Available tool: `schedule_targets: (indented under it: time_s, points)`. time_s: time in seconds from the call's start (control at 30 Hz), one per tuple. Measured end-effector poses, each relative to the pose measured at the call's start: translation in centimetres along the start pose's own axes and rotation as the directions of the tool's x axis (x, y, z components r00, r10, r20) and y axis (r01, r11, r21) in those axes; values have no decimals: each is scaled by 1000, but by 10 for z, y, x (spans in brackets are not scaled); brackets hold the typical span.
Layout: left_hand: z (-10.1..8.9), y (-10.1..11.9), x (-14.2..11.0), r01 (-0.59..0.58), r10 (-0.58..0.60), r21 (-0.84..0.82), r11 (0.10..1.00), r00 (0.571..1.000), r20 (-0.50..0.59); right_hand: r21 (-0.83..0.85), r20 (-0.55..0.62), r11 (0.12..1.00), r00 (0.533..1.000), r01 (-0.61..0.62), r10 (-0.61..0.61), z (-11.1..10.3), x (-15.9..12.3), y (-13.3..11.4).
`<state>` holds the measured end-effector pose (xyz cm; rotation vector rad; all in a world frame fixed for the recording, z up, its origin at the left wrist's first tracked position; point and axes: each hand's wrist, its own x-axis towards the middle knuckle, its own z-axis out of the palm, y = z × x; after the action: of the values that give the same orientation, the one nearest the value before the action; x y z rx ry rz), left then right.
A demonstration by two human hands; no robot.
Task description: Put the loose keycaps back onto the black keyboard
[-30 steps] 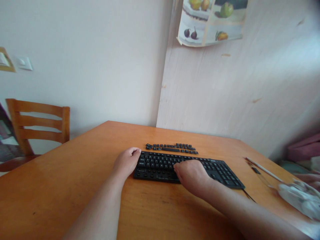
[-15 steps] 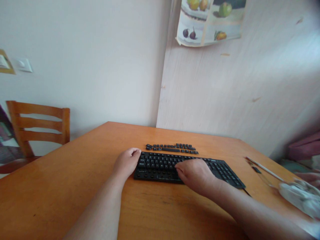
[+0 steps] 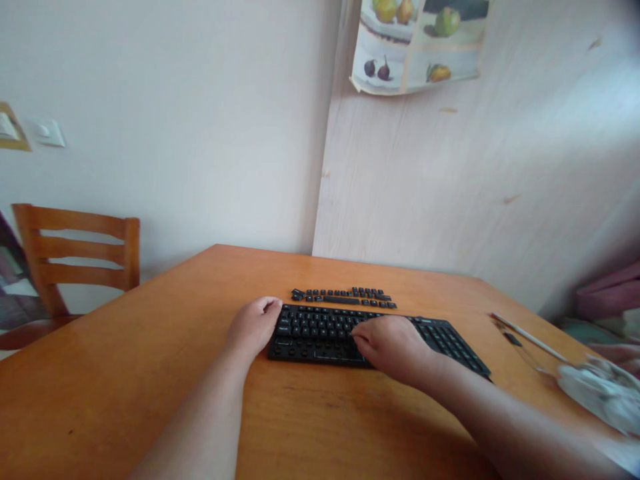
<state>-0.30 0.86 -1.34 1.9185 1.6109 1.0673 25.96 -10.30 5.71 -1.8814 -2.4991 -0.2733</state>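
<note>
A black computer keyboard (image 3: 320, 329) lies on the table in front of me, its lower rows at the near left bare of keycaps. My left hand (image 3: 254, 323) is closed on its upper left corner, thumb on top. Over the middle of the keyboard, my right hand (image 3: 393, 343) is curled with the fingertips pointing down at the keys; whatever they pinch is hidden. Just behind the keyboard lie rows of loose keycaps (image 3: 373, 292), including a long space bar (image 3: 341, 300).
The wooden table (image 3: 150, 373) meets the wall at the back. To the right lie a thin stick (image 3: 530, 338), a small dark piece on a cord (image 3: 513, 339) and a crumpled whitish bundle (image 3: 600, 393). Part of another person's hand (image 3: 620, 353) shows at the right edge. A wooden chair (image 3: 83, 250) stands left.
My right hand has shifted very slightly at the keyboard. My left hand and the loose keycaps stay where they were.
</note>
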Motion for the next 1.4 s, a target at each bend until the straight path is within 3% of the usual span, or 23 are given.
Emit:
schedule_targets:
  time_s: [0.2,0.4,0.63,0.87,1.4]
  points:
    - [-1,2,0,4,-4,-1,1000,1000,4,121,-67,983,987,-135,144,-17,4,22]
    - [-2,1,0,15,-16,3,1000,1000,16,207,-161,964,967,-165,200,-18,25,54]
    - [-2,0,0,33,-33,-3,999,999,14,217,-22,934,955,-283,295,2,83,97]
    - [-1,-4,1,34,-34,-13,999,999,11,235,71,924,953,-303,295,30,126,108]
    - [-4,3,-2,62,-62,-18,998,998,23,236,187,922,946,-306,266,51,159,117]
